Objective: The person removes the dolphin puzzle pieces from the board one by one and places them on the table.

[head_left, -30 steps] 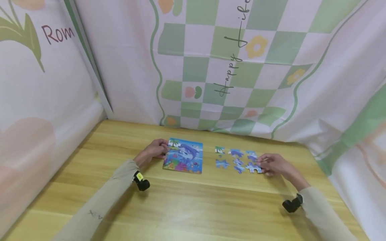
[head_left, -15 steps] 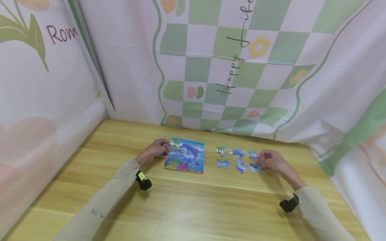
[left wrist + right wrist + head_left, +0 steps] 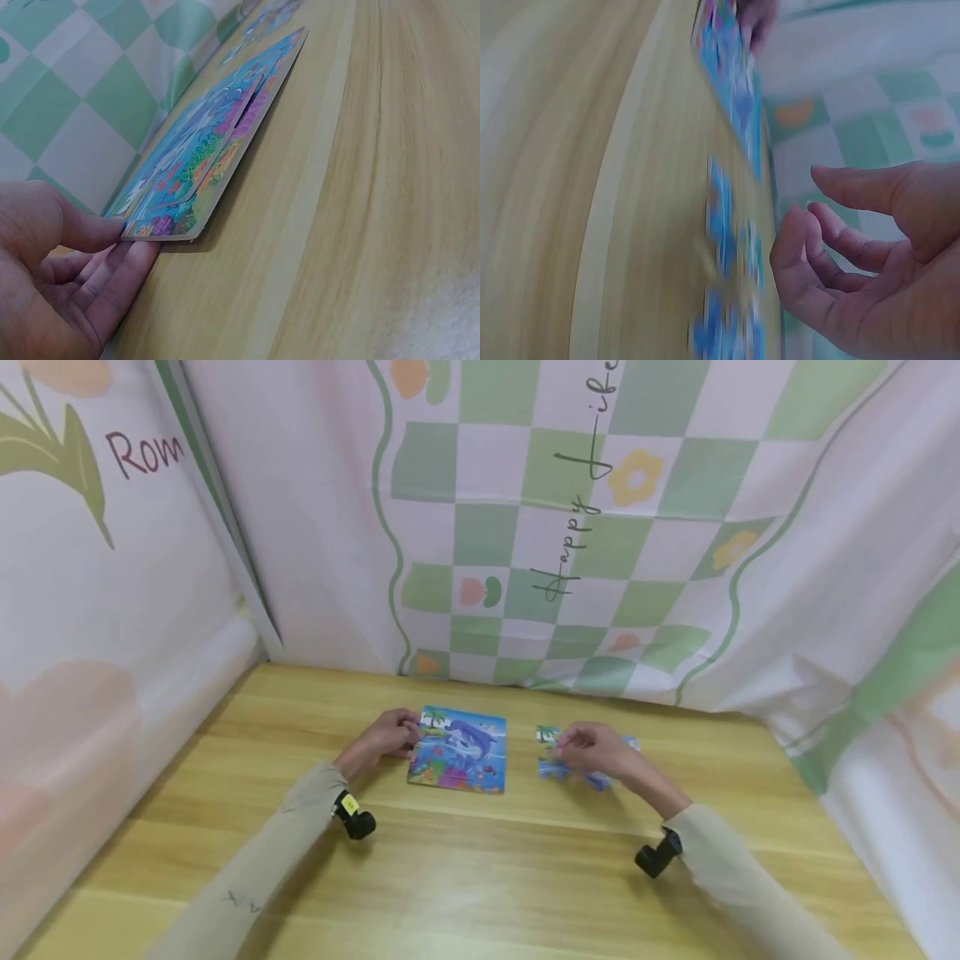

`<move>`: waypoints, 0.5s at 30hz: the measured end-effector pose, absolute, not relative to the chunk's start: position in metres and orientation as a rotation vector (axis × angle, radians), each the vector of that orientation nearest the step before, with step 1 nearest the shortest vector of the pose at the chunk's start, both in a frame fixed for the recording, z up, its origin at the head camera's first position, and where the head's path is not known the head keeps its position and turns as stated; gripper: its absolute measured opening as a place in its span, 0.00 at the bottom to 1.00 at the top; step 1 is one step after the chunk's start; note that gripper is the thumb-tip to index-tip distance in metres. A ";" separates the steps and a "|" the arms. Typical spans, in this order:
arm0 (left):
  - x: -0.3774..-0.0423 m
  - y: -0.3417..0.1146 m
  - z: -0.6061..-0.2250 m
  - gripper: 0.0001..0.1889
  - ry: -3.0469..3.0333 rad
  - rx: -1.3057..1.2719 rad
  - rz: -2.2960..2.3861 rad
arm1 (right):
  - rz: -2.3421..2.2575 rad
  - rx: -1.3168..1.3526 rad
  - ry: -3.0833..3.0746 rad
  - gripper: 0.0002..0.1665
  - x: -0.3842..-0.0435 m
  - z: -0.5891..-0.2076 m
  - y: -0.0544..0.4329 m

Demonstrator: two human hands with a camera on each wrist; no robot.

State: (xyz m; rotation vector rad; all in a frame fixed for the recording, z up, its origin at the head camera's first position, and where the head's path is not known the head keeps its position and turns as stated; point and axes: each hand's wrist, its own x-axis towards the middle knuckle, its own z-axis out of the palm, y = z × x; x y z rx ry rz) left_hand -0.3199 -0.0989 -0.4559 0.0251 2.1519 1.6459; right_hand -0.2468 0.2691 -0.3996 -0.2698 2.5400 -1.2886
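A square jigsaw board (image 3: 457, 752) with a dolphin and sea-floor picture lies on the table. My left hand (image 3: 392, 735) pinches its left edge; in the left wrist view the thumb is over the board and the fingers are under it. To the board's right lie several loose jigsaw pieces, among them a palm-tree piece (image 3: 546, 734) and a blue piece (image 3: 553, 769). Over these pieces is my right hand (image 3: 596, 750), covering some of them. The right wrist view shows its fingers loosely bent, with a gap to the thumb and nothing between.
A wooden table (image 3: 450, 877) carries everything. Behind it hangs a checkered green and white cloth (image 3: 547, 543), and another printed cloth (image 3: 67, 610) closes off the left side. Black wrist cameras (image 3: 352, 817) are strapped to both forearms.
My right hand has moved left from the rightmost loose pieces to above the middle ones. The left hand keeps its hold on the board's edge.
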 end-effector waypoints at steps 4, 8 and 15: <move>-0.320 -0.098 -0.455 0.25 2.154 0.027 1.647 | -1.339 -0.340 2.463 0.14 -0.249 -0.401 0.237; -0.321 -0.098 -0.455 0.26 2.154 0.024 1.646 | -1.382 -0.382 2.402 0.13 -0.251 -0.404 0.210; -0.321 -0.099 -0.456 0.25 2.162 0.033 1.641 | -1.397 -0.397 2.376 0.11 -0.261 -0.411 0.176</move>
